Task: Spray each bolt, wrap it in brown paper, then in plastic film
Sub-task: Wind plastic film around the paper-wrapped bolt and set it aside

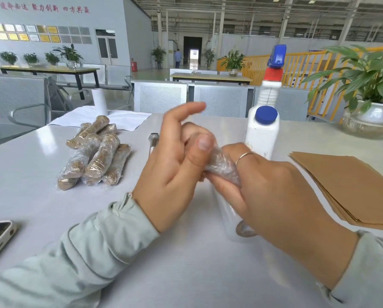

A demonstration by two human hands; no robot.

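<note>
film-wrapped bundle [222,166] is being pinched at table [30,174] centre by left hand [170,172], thumb on top | right hand [272,187] is being curled round its lower end | wrapped bolts [95,156] are being kept at 10 o'clock | bare bolt [153,142] at 11 | brown paper [346,187] at 3

Bright, even daylight fills the hall, strongest from the doorway [194,54] at 12 o'clock. The glossy tabletop [30,174] shows soft glare and only faint shadows. The left hand [177,161] has motion-blurred fingertips. Straight lines bow toward the edges.
</note>
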